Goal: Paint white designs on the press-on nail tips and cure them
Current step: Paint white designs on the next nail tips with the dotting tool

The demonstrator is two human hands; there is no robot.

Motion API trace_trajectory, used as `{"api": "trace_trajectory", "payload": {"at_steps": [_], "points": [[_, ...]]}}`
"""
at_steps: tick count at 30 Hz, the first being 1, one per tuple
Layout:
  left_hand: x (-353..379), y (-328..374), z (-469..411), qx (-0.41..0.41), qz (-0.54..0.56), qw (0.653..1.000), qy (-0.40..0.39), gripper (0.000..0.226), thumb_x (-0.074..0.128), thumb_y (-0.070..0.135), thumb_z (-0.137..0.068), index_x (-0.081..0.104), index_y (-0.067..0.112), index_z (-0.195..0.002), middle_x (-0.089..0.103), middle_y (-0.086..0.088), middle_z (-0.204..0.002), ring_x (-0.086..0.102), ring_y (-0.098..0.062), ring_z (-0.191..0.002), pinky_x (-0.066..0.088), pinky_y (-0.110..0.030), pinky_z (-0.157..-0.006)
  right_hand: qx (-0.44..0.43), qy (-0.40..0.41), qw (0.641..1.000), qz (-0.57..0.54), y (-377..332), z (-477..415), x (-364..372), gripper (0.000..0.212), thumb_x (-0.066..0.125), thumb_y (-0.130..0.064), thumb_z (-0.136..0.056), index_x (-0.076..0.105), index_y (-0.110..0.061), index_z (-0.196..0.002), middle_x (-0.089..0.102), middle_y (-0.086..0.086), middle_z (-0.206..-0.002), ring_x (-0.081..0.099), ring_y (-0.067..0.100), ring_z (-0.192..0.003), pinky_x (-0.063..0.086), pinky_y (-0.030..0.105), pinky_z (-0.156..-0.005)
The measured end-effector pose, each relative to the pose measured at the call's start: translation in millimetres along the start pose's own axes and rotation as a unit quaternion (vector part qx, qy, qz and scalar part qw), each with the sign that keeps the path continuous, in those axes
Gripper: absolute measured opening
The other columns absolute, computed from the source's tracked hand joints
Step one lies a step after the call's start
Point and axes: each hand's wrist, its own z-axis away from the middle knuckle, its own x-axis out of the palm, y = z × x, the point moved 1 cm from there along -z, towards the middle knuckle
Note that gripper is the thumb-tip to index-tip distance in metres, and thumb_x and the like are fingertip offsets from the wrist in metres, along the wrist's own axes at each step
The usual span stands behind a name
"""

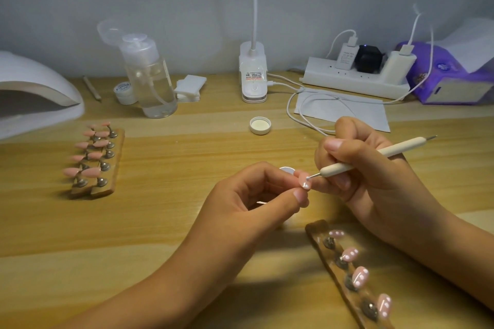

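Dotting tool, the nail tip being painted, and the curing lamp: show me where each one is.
dotting tool [401, 147]: head view, middle of its white handle.
nail tip [304, 181]: head view, its pink surface by the white dots.
curing lamp [29, 69]: head view, top of its white shell.

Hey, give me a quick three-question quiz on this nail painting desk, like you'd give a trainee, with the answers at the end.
1. True or false: the right hand holds the dotting tool.
2. The holder beside the nail lamp carries press-on tips that are: A) plain pink, B) dotted white, C) black.
3. What does the left hand pinch?

Key: 1 true. 2 A. 3 a single pink nail tip, already carrying white dots.
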Motion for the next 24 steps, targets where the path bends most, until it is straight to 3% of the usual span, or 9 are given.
{"api": "trace_trajectory", "payload": {"at_steps": [7,12,14,17,19,24], "points": [[0.6,1.0,0.5,-0.002,-0.004,1.0,0.003,0.001,0.073,0.025,-0.076,0.072,0.025,-0.076,0.074,0.006,-0.084,0.062,-0.002,-0.074,0.047,-0.013,-0.065,-0.003,-0.003,1.0,0.002,0.5,-0.9,-1.6,0.029,0.054,-0.011,-0.081,0.044,-0.02,-0.055,0.04,-0.001,-0.049,0.04,0.006,-0.046,0.055,0.024,-0.055],[-0.1,0.5,0.5,0.012,-0.002,1.0,0.022,0.006,0.069,0.023,-0.079,0.073,0.028,-0.078,0.074,0.004,-0.087,0.064,-0.003,-0.078,0.048,-0.012,-0.066,-0.053,0.061,0.997,0.019,1.0,-7.0,-11.7,0.024,0.063,-0.03,-0.09,0.053,-0.021,-0.07,0.037,-0.005,-0.05,0.037,0.007,-0.048,0.056,0.031,-0.077],[-2.2,0.4,-0.8,0.018,0.04,0.997,0.056,0.009,0.069,0.021,-0.077,0.074,0.029,-0.079,0.075,0.004,-0.088,0.066,-0.003,-0.076,0.049,-0.013,-0.064,-0.078,0.088,0.99,0.082,1.0,-9.7,-16.4,0.018,0.068,-0.034,-0.079,0.057,-0.02,-0.08,0.047,-0.006,-0.055,0.046,0.005,-0.054,0.055,0.028,-0.08],[-8.2,-0.3,-4.0,0.02,0.089,0.99,0.108,0.013,0.074,0.025,-0.072,0.075,0.032,-0.083,0.072,0.01,-0.085,0.065,-0.003,-0.076,0.049,-0.014,-0.064,-0.113,0.077,0.971,0.198,0.7,-9.6,-20.1,0.021,0.069,-0.036,-0.075,0.068,-0.021,-0.09,0.069,-0.005,-0.081,0.064,0.007,-0.08,0.054,0.023,-0.083],[-11.0,-0.7,-5.1,0.015,0.109,0.986,0.128,0.013,0.071,0.026,-0.074,0.075,0.033,-0.084,0.069,0.01,-0.081,0.063,-0.003,-0.076,0.049,-0.015,-0.065,-0.149,0.056,0.947,0.278,-0.1,-6.6,-18.8,0.017,0.067,-0.034,-0.083,0.071,-0.022,-0.095,0.071,-0.003,-0.091,0.065,0.01,-0.087,0.052,0.02,-0.08],[-11.6,-0.6,-5.3,0.006,0.121,0.982,0.144,0.014,0.065,0.027,-0.077,0.075,0.033,-0.082,0.067,0.009,-0.078,0.063,-0.003,-0.075,0.05,-0.015,-0.064,-0.209,-0.037,0.884,0.416,6.7,-1.5,-13.2,0.016,0.055,-0.029,-0.091,0.064,-0.018,-0.099,0.065,-0.005,-0.09,0.06,0.017,-0.082,0.05,0.023,-0.074]]}}
